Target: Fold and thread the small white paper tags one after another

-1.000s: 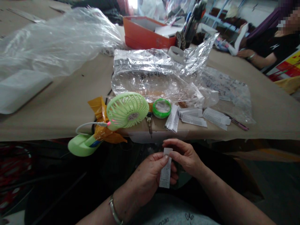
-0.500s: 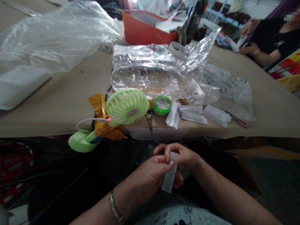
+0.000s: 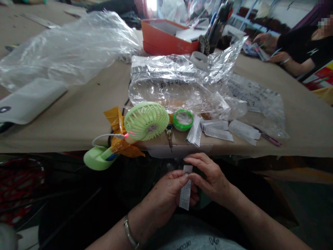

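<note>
Below the table's front edge, over my lap, both my hands pinch a narrow white printed label strip (image 3: 185, 193). My left hand (image 3: 169, 192) grips its upper part between thumb and fingers. My right hand (image 3: 208, 177) closes on the strip's top end from the right. On the table just above lie several stacks of similar label strips (image 3: 217, 129), beside a small green round tin (image 3: 183, 119).
A light green mini fan (image 3: 146, 121) on a green stand, wrapped in yellow tape, sits at the table's edge. Crumpled clear plastic bags (image 3: 182, 86) cover the middle and left. An orange box (image 3: 166, 38) stands at the back. Another person (image 3: 299, 52) works at the far right.
The strip was tilted and my right fingers curled over its top half a second ago; now it hangs upright again. The view shifted slightly.
</note>
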